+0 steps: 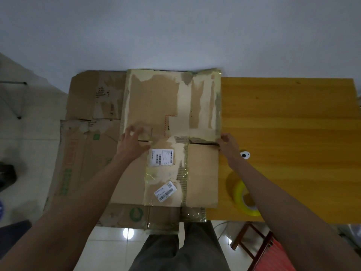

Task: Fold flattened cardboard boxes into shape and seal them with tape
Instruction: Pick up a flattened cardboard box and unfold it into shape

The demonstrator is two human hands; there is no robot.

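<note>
- The top flattened box point(168, 133) lies on a stack of other flattened cartons point(86, 145) at the left part of the wooden worktop point(289, 122), directly in front of the person, within both hands' reach
- The left hand point(132, 141) rests on the box near the slit between panel and flap, fingers spread and fairly straight, a wide grip holding nothing; it seems to press the sheet down to keep it from sliding
- The right hand point(228, 144) is at the box's right edge at that same slit, fingers curled over the edge, a narrow grip on the cardboard, probably to pry the layers apart and open it into shape
- The cardboard is brown, worn and scuffed, with glossy old tape strips, torn patches baring the corrugation, and two white barcode labels point(162, 157)
- A yellow tape roll point(244, 196) sits on the worktop near the right forearm, handy for sealing
</note>
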